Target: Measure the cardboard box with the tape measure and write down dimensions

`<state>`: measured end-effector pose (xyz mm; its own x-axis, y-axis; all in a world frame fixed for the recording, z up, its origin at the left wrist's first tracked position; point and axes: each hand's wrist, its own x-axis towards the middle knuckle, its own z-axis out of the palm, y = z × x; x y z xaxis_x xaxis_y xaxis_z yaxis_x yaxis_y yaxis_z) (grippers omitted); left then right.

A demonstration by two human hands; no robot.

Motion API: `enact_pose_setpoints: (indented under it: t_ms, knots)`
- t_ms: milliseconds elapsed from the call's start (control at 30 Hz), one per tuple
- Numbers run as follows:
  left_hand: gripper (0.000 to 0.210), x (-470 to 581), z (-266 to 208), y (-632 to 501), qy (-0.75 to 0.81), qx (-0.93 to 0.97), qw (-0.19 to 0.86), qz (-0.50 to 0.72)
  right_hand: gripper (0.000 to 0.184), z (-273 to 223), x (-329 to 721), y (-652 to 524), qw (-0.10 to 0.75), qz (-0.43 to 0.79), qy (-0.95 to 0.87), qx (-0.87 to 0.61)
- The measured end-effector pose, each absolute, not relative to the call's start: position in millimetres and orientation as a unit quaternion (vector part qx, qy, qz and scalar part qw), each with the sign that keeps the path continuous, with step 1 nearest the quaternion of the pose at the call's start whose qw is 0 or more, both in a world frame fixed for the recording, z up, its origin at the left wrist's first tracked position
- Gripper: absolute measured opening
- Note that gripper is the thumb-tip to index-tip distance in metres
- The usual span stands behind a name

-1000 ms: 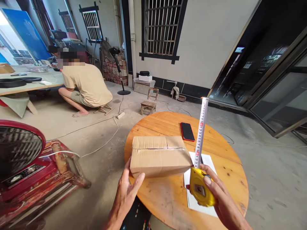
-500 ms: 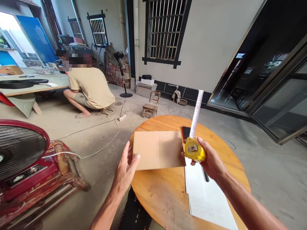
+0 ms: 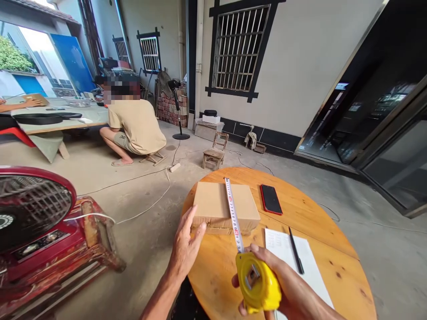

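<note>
A closed cardboard box (image 3: 211,200) lies flat on the round wooden table (image 3: 320,231). My right hand (image 3: 267,262) is wrapped round a yellow tape measure (image 3: 258,284), its white blade (image 3: 232,213) drawn out across the top of the box to the far edge. At the box's near left corner is my left hand (image 3: 187,242), thumb and fingers apart; whether it touches the cardboard I cannot tell. Right of the box lies a phone with a red edge (image 3: 271,199). A black pen (image 3: 296,251) rests on a white paper sheet (image 3: 310,266) beside my right hand.
A red fan (image 3: 33,222) stands on a worn wooden stool at the left. Further back a person (image 3: 135,126) squats on a low stool by a long table (image 3: 36,126). A small wooden chair (image 3: 215,153) and cables (image 3: 147,211) are on the floor.
The box, earlier tilted up between my hands, now lies flat on the table. My right hand has moved down and nearer, and the tape blade, earlier upright, now lies over the box.
</note>
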<state>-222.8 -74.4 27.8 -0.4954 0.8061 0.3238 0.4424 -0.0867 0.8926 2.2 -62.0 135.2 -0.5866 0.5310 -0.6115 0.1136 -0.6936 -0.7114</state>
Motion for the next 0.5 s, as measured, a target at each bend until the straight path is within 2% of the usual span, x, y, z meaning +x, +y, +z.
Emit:
enact_pose_setpoints:
  t_ms: [167, 400, 500]
  knots:
    - [0.047, -221.5, 26.5, -73.9, 0.660, 0.463, 0.140, 0.575, 0.057, 132.1, 2.7, -68.7, 0.119, 0.786, -0.342, -0.501]
    - [0.045, -220.1, 19.5, -66.7, 0.659, 0.457, 0.124, 0.584, 0.066, 127.4, 4.7, -82.0, 0.113, 0.777, -0.364, -0.500]
    - [0.049, -220.0, 24.4, -72.5, 0.665, 0.440, 0.110, 0.594, 0.063, 132.6, 14.8, -83.4, 0.123, 0.762, -0.408, -0.488]
